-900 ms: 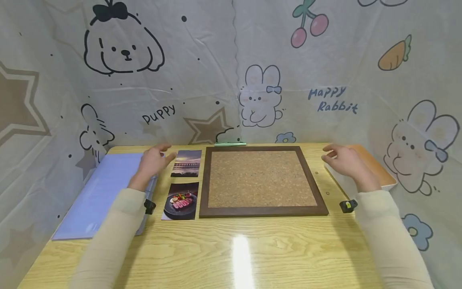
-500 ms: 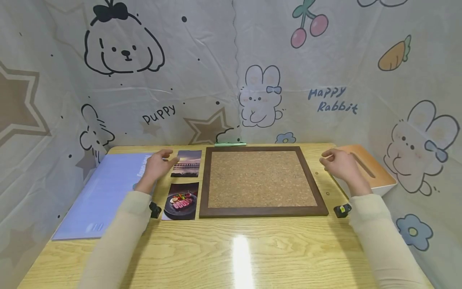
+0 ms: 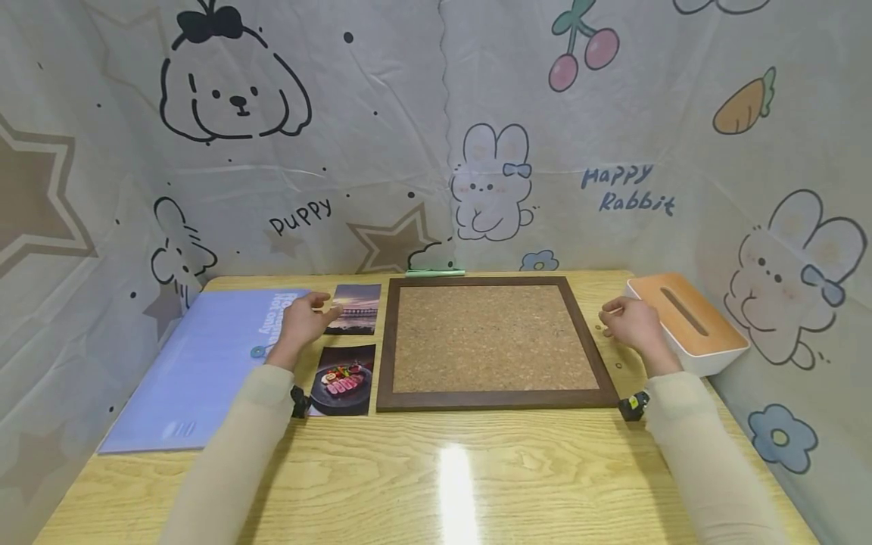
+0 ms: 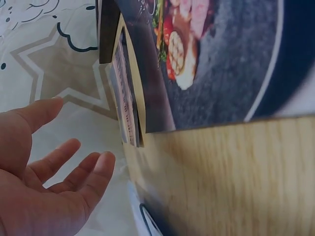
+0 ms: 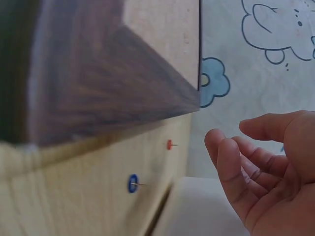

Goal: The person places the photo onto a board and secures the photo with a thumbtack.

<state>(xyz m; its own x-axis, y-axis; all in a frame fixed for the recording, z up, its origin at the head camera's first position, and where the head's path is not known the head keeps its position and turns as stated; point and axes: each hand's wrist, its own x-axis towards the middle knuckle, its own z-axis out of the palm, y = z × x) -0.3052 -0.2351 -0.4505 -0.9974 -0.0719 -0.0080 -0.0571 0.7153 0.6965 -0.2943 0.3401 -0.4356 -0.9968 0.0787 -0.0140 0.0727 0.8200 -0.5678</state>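
Note:
My left hand (image 3: 302, 324) hovers with loosely bent fingers and holds nothing. It is nearest the bridge photo (image 3: 356, 310), in front of its left edge in the head view. Below that lies a photo of sliced meat on a plate (image 3: 342, 381). A cork board (image 3: 487, 337) with a brown wooden frame lies in the middle. My right hand (image 3: 632, 327), also holding nothing, hovers between the board and the tissue box (image 3: 688, 314); its fingers are relaxed. Near it a red push pin (image 5: 169, 144) and a blue push pin (image 5: 133, 183) lie on the table.
A pale blue folder (image 3: 197, 371) lies at the left of the wooden table (image 3: 381, 477). Behind the board is a green pen-like stick (image 3: 434, 272). A printed cloth (image 3: 381, 151) stands behind and at the sides.
Both hands have drifted inward and slightly nearer the person: the left one rightward off the folder, the right one leftward, uncovering the tissue box. The objects stay where they were.

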